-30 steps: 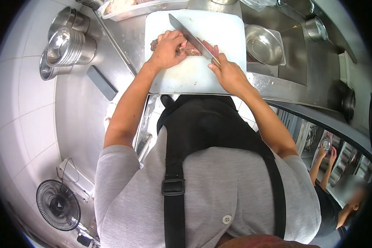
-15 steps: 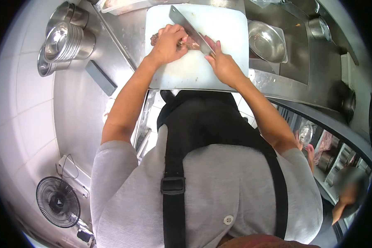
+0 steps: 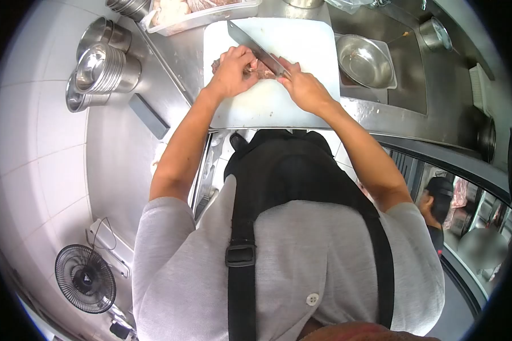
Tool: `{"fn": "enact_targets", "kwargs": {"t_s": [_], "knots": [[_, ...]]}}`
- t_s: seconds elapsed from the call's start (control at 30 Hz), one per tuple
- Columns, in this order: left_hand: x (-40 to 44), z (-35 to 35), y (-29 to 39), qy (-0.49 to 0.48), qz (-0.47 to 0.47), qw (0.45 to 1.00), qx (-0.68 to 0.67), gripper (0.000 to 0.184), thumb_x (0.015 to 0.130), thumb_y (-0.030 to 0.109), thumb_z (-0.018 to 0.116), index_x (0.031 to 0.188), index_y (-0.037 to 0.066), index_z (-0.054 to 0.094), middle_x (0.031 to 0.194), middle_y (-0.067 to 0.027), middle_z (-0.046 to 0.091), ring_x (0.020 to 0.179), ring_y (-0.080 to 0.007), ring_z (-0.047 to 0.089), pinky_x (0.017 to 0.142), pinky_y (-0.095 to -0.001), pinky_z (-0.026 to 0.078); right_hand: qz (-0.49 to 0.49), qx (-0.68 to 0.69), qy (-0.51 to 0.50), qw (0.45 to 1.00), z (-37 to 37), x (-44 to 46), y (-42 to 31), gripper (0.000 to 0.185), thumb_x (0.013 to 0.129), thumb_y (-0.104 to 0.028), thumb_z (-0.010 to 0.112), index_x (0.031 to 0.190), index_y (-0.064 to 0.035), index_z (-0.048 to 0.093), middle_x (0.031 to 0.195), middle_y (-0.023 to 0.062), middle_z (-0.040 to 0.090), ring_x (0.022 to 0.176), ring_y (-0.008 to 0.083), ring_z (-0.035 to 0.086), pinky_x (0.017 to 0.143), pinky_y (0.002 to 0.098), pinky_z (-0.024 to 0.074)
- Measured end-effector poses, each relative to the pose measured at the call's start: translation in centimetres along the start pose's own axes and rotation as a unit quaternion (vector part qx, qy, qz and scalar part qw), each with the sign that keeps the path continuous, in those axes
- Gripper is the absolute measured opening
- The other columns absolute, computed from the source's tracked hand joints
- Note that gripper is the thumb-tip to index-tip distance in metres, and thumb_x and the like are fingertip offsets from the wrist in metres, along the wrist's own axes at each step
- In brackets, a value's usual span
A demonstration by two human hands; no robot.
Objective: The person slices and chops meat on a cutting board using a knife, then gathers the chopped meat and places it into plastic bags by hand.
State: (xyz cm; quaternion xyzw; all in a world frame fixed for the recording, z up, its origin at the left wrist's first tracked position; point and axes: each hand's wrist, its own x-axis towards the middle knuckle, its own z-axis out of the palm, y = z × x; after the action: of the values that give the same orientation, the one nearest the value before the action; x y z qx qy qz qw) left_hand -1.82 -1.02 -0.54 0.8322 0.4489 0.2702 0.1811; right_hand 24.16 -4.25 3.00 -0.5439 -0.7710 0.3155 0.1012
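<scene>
A white cutting board (image 3: 267,111) lies on the steel counter in front of me. On it is a piece of reddish-brown meat (image 3: 264,72), partly covered by my fingers. My left hand (image 3: 233,71) presses down on the meat with curled fingers wrapped over it. In my right hand (image 3: 306,90) is the handle of a cleaver (image 3: 255,50), whose broad blade points up and left across the board. The blade's lower edge runs along the far side of the meat; whether it touches the meat I cannot tell.
Beyond the board stands a plastic tub (image 3: 205,16) of raw meat. A steel bowl (image 3: 365,61) sits at the right by the sink. Left are stacked steel bowls (image 3: 96,68), a grey sharpening stone (image 3: 149,116) and a black fan (image 3: 85,278). Another person (image 3: 436,204) is at the right.
The whole view has shifted slightly down, showing more of the meat tub. The cleaver stays over the meat, its handle end closer to my left hand. The other person at the right has moved.
</scene>
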Motion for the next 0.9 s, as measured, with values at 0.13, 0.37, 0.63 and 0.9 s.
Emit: {"fn": "enact_targets", "kwargs": {"t_s": [0.13, 0.37, 0.63, 0.9], "knots": [[-0.3, 0.4, 0.3, 0.023, 0.006, 1.0, 0.007, 0.025, 0.081, 0.019, 0.08, 0.097, 0.014, 0.061, 0.12, -0.0072, 0.061, 0.119, -0.0333, 0.053, 0.104, -0.0488, 0.038, 0.059, -0.02, -0.029, 0.998, -3.2, -3.6, -2.0, 0.056, 0.113, -0.034, 0.055, 0.151, 0.0061, 0.047, 0.111, 0.0335, 0.073, 0.106, 0.053, 0.07, 0.093, 0.0584, 0.0526], [-0.2, 0.8, 0.2, 0.045, 0.023, 0.999, 0.0, 0.024, 0.081, 0.018, 0.079, 0.097, 0.013, 0.061, 0.119, -0.0069, 0.061, 0.118, -0.0332, 0.053, 0.103, -0.047, 0.037, 0.078, 0.006, -0.052, 0.996, -5.3, -6.5, -3.1, 0.041, 0.113, -0.035, 0.056, 0.115, 0.0059, 0.056, 0.101, 0.033, 0.074, 0.097, 0.053, 0.07, 0.085, 0.0581, 0.0514], [-0.2, 0.3, -0.1, 0.024, 0.017, 1.0, -0.009, 0.027, 0.082, 0.02, 0.08, 0.098, 0.013, 0.059, 0.124, -0.0089, 0.06, 0.121, -0.0324, 0.053, 0.104, -0.0467, 0.037, 0.102, 0.023, -0.09, 0.99, -5.1, -5.6, -3.1, 0.043, 0.113, -0.031, 0.056, 0.127, 0.0089, 0.054, 0.101, 0.0326, 0.073, 0.098, 0.0534, 0.07, 0.088, 0.0582, 0.0521], [-0.3, 0.7, -0.4, 0.017, 0.016, 1.0, -0.009, 0.028, 0.082, 0.022, 0.082, 0.099, 0.013, 0.062, 0.122, -0.0098, 0.06, 0.118, -0.0352, 0.054, 0.105, -0.049, 0.039, -0.009, 0.02, 0.045, 0.999, 3.3, 0.3, 0.1, 0.067, 0.112, -0.027, 0.057, 0.163, 0.0061, 0.03, 0.119, 0.0325, 0.073, 0.109, 0.0524, 0.07, 0.103, 0.056, 0.0517]]}}
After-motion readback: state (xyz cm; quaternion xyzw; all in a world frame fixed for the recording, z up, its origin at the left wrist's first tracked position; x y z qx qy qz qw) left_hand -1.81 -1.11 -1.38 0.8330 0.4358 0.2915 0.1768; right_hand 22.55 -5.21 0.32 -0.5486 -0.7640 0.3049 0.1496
